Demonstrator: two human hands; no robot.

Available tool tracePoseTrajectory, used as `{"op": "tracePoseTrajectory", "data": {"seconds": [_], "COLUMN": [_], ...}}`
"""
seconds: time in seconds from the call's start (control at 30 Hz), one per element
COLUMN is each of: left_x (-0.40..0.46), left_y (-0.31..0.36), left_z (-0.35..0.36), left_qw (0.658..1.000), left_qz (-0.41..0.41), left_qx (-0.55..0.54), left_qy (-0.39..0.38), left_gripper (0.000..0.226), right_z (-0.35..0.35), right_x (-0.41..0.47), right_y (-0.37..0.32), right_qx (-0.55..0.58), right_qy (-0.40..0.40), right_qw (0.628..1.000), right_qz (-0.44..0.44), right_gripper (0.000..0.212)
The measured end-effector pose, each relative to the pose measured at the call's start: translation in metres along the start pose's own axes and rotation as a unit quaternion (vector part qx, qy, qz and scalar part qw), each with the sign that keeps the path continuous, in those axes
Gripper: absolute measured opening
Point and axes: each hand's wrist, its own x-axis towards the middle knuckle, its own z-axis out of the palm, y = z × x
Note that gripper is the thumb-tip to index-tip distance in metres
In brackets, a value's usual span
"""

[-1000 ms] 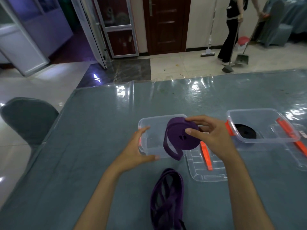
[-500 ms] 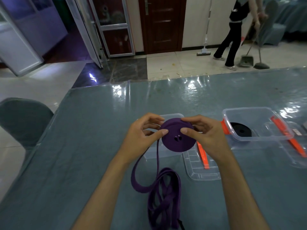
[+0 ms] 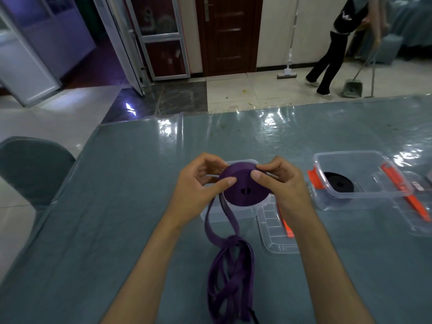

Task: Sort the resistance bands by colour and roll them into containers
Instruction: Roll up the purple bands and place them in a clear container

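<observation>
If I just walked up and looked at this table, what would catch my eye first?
Most likely the purple roll of band, held up over the middle of the table by the left hand and right hand, its loose tail trailing down to a purple heap near the front edge. To the right, a clear container holds a rolled black band.

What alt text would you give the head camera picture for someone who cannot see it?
Two bare hands, left hand and right hand, pinch a rolled purple resistance band over a clear plastic container on a grey-blue table. Its loose tail trails towards the viewer; a second clear container holds a rolled black band.
</observation>
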Motion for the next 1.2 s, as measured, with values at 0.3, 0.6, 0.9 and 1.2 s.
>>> {"op": "tracePoseTrajectory", "data": {"seconds": [0.3,0.6,0.9,1.2], "left_x": [-0.002,-0.006,-0.004,-0.003], "left_y": [-0.005,-0.016,-0.015,-0.014], "left_z": [0.001,0.001,-0.009,-0.006], "left_qw": [0.998,0.999,0.997,0.995], "left_qz": [-0.017,-0.026,-0.038,-0.082], "left_qx": [0.043,0.039,0.048,0.051], "left_qy": [-0.038,-0.024,-0.044,-0.028], "left_gripper": [0.025,0.020,0.026,0.039], "right_z": [-0.007,-0.017,-0.011,-0.017], "right_x": [-0.001,-0.002,-0.001,-0.002], "right_y": [-0.001,-0.001,0.003,0.004], "right_qx": [-0.039,-0.151,-0.094,-0.098], "right_qy": [-0.041,-0.103,-0.106,-0.107], "right_qw": [0.998,0.983,0.990,0.987], "right_qz": [0.019,-0.024,0.000,0.063], "right_gripper": [0.017,0.029,0.028,0.038]}}
